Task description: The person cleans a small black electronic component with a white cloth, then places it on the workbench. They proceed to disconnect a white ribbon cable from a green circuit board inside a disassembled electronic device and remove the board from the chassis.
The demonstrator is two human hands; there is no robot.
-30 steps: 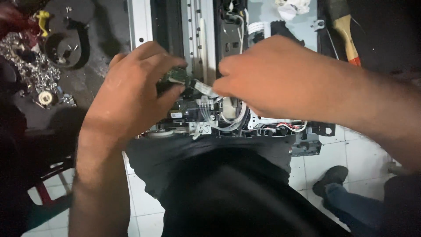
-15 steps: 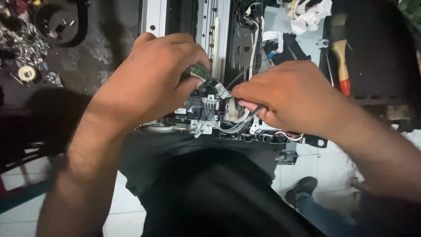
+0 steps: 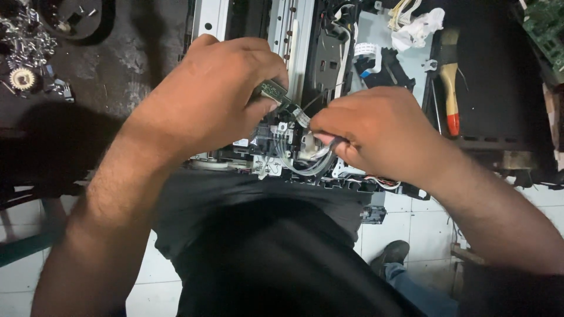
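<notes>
An opened printer chassis [image 3: 294, 35] with metal rails lies on a dark bench in front of me. My left hand [image 3: 211, 100] pinches a small green circuit board [image 3: 271, 91] at the near edge of the chassis. My right hand [image 3: 376, 132] is closed on a bundle of thin clear tubes [image 3: 305, 167] and a flat ribbon cable end [image 3: 301, 116] just right of the board. Between both hands sits a black carriage part [image 3: 276, 138] with white connectors. The fingertips of both hands nearly touch.
A brush with a wooden handle and red tip [image 3: 450, 88] lies to the right on the chassis. Crumpled white tissue [image 3: 417, 26] sits at the top. Loose screws and a small gear [image 3: 23, 76] lie far left. A green board [image 3: 546, 29] is at top right. White tiled floor [image 3: 405, 217] shows below.
The view has shifted so the chassis sits lower and left. My right hand has slid down onto the tubes, and my left hand still grips the small board.
</notes>
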